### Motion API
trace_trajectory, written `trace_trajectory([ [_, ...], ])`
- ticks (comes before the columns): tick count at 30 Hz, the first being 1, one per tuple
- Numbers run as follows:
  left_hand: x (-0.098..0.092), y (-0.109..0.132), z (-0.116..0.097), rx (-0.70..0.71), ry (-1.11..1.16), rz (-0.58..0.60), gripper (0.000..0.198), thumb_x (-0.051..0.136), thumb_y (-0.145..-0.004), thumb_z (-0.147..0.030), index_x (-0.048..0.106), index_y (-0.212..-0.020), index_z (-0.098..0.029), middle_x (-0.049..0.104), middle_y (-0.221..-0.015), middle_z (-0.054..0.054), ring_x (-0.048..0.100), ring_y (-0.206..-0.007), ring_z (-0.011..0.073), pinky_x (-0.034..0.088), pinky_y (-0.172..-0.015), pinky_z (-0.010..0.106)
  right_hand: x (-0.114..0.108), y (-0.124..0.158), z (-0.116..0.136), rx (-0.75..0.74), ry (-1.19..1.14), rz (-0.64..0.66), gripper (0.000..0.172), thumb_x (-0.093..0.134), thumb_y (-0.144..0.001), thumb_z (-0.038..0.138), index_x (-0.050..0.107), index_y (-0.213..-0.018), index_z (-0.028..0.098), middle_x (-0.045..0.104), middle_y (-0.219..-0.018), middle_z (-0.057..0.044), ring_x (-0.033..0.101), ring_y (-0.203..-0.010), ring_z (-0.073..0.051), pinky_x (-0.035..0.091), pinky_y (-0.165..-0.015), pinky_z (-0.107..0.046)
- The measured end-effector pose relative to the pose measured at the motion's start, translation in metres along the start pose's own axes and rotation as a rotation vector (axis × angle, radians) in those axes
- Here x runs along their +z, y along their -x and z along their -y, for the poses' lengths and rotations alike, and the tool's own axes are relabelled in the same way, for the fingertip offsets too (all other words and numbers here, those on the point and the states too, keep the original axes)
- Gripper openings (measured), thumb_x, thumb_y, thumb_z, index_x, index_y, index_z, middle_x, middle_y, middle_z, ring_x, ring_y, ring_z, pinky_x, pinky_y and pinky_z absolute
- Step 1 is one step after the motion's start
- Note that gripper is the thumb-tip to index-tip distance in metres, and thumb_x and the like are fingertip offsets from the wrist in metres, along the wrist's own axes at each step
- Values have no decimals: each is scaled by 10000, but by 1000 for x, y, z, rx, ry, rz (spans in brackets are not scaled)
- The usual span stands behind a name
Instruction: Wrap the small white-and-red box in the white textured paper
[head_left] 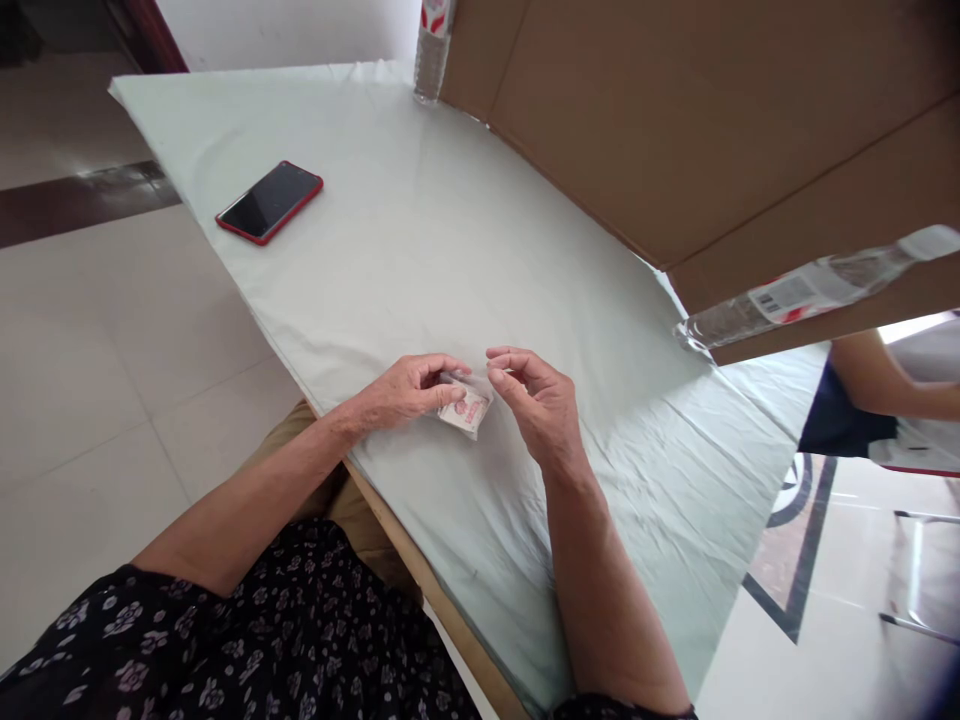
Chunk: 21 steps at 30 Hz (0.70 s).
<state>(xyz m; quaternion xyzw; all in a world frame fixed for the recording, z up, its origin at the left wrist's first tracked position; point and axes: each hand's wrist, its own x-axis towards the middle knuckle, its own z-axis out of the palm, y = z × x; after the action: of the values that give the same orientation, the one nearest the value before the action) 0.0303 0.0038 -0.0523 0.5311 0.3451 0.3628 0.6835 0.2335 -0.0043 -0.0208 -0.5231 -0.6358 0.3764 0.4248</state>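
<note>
A small clear plastic bag with a white, red-printed card or packet inside lies low over the cloth near the table edge. My left hand is closed on the bag from the left, thumb on top of the printed face. My right hand is at the bag's far right corner, thumb and forefinger pinched together at what looks like its thin clear edge. The film is hard to make out there. The remaining right fingers are curved and slightly apart.
A pale green cloth covers the table. A phone in a red case lies at the left. Brown cardboard stands at the right, with a plastic bottle and another bottle against it. Another person's arm shows at far right.
</note>
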Motion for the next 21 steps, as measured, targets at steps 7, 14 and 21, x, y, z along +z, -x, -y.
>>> trace_trajectory([
  [7, 0, -1, 0, -4, -59, -35, 380, 699, -847, -387, 679, -1128, -132, 732, -944, 65, 667, -809, 158, 511, -749, 280, 7, 4, 6, -128, 102, -87, 117, 675, -887, 307, 678, -783, 254, 747, -1119, -48, 674, -1107, -249, 493, -1008, -444],
  [14, 1, 0, -7, 37, -253, -85, 401, 610, -903, -450, 687, -1134, -131, 688, -898, 40, 609, -786, 148, 476, -733, 282, 10, 14, 6, -280, 214, -62, 94, 676, -903, 227, 711, -829, 271, 742, -1129, -41, 681, -1112, -235, 513, -1006, -445],
  [21, -1, 0, -9, 76, -339, -84, 369, 546, -923, -431, 711, -1084, -143, 668, -856, 26, 568, -770, 142, 455, -714, 270, 5, 14, 3, -505, 457, 50, 92, 687, -921, 216, 740, -881, 279, 739, -1175, -51, 675, -1086, -247, 508, -925, -446],
])
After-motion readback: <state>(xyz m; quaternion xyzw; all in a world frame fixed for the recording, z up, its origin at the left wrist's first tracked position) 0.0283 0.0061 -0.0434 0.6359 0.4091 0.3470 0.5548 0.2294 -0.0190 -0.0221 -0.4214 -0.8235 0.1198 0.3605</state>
